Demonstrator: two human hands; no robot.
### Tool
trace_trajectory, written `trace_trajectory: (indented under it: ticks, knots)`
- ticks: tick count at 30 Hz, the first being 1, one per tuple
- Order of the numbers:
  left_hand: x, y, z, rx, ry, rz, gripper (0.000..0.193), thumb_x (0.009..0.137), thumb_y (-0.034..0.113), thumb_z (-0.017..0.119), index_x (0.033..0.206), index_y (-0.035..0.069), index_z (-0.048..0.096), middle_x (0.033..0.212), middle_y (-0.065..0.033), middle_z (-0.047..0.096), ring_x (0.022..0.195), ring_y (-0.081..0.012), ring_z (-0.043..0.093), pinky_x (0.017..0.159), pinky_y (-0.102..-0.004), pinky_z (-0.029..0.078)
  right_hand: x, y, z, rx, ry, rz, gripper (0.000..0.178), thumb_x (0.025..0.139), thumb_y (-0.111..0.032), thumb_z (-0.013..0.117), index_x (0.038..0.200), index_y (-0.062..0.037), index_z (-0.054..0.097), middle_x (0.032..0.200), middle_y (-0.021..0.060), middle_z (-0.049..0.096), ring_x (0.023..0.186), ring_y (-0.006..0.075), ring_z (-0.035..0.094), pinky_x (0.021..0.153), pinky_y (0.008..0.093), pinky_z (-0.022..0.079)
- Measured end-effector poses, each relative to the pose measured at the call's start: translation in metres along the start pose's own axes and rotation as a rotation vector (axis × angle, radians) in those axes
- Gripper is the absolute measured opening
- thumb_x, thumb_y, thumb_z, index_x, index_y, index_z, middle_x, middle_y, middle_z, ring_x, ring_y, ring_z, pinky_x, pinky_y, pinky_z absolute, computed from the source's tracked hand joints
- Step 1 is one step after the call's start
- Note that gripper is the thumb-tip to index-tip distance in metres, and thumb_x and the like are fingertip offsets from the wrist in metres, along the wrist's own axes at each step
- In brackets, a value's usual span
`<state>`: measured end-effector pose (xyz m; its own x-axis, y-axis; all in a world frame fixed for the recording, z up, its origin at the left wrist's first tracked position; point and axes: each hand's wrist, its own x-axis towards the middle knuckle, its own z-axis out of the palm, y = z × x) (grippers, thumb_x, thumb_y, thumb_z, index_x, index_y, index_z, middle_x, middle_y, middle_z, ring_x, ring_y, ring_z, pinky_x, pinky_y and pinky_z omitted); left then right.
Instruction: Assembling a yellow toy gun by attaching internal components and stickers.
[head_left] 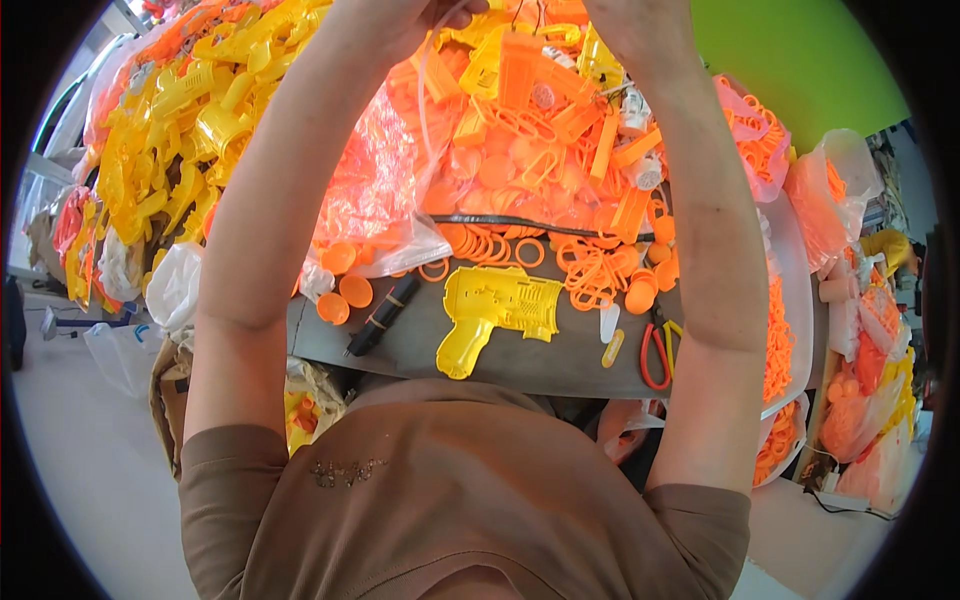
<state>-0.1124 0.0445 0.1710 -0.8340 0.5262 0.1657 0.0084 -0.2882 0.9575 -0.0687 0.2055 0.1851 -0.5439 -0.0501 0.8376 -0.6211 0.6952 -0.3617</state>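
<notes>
Both my hands are at the top edge, over a heap of orange and yellow plastic parts. My left hand shows a few curled fingers; what they hold I cannot make out. A pale thin strip hangs down beside it. Of my right hand only the back shows, its fingers cut off by the frame. Thin dark wires hang between the hands, above an upright orange piece. Nearer to me, a yellow toy-gun half shell lies on the grey table, inner side up.
A black pen-shaped tool and red-handled scissors lie at the near table edge. Orange rings and small round caps are scattered there. A dark strip crosses the heap. Yellow shells pile up left; bagged orange parts stand right.
</notes>
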Motion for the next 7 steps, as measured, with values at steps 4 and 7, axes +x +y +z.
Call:
trace_trajectory:
  ticks: [4,7]
  knots:
    - [-0.013,-0.013,0.003,0.087,0.101,0.036,0.017,0.094,0.022,0.049,0.104,0.009,0.051,0.079,-0.004,0.054,0.052,-0.0096,0.045,0.044,-0.022,0.036,-0.013,0.0,0.004,-0.386,-0.023,-0.21,0.018,0.08,0.0,0.054,0.097,0.0068,0.053,0.079,0.0255,0.058,0.075,0.0373,0.059,0.066,0.04,0.044]
    - [-0.02,-0.03,-0.003,0.009,0.048,-0.149,0.021,0.094,0.024,0.05,0.109,0.01,0.047,0.081,-0.0052,0.054,0.051,-0.0107,0.044,0.042,-0.0224,0.035,-0.03,0.0,0.009,-0.354,-0.086,-0.004,0.019,0.08,-0.001,0.056,0.099,0.0,0.055,0.096,0.0238,0.059,0.091,0.0342,0.058,0.074,0.0402,0.043]
